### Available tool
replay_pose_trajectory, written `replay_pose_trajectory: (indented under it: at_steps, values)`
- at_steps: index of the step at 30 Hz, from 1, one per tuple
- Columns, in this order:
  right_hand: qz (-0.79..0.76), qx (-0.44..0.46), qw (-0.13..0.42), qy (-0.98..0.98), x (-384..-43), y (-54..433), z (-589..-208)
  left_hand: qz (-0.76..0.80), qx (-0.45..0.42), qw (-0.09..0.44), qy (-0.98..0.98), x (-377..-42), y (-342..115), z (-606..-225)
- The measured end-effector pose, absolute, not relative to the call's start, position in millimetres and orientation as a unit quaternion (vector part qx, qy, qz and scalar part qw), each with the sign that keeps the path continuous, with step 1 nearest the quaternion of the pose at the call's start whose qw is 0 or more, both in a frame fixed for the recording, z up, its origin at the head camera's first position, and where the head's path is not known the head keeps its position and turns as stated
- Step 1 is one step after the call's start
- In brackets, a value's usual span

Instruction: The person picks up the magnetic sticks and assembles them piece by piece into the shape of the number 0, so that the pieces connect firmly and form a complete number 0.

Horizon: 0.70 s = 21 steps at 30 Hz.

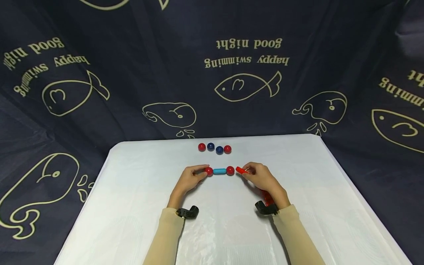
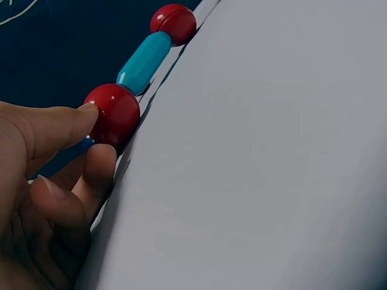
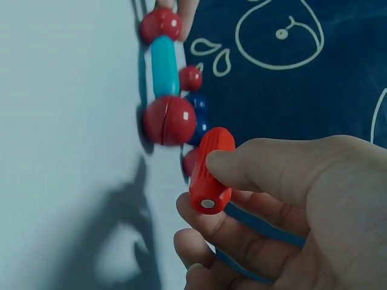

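Red rod [image 3: 210,188] in pinching right grip [image 1: 261,177], red ball [image 2: 118,116] in pinching left grip [image 1: 188,180]

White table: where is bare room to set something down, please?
Bare: the table left of the left hand and right of the right hand. Crowded: the middle, with blue rod, red rod, balls; red pieces by the right wrist.
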State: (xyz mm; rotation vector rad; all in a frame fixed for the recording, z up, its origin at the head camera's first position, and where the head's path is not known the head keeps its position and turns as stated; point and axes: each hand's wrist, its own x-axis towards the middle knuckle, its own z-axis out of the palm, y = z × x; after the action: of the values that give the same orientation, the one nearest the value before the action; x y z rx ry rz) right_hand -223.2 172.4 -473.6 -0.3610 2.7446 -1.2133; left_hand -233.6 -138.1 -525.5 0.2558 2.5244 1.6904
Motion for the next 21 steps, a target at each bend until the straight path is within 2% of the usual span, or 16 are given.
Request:
replay_pose_trajectory:
  at_steps: [21]
  values:
    - [-0.45, -0.128, 0.075, 0.88, -211, 121, -482, 0.555, 0.081, 0.055, 0.826, -233, -138, -525]
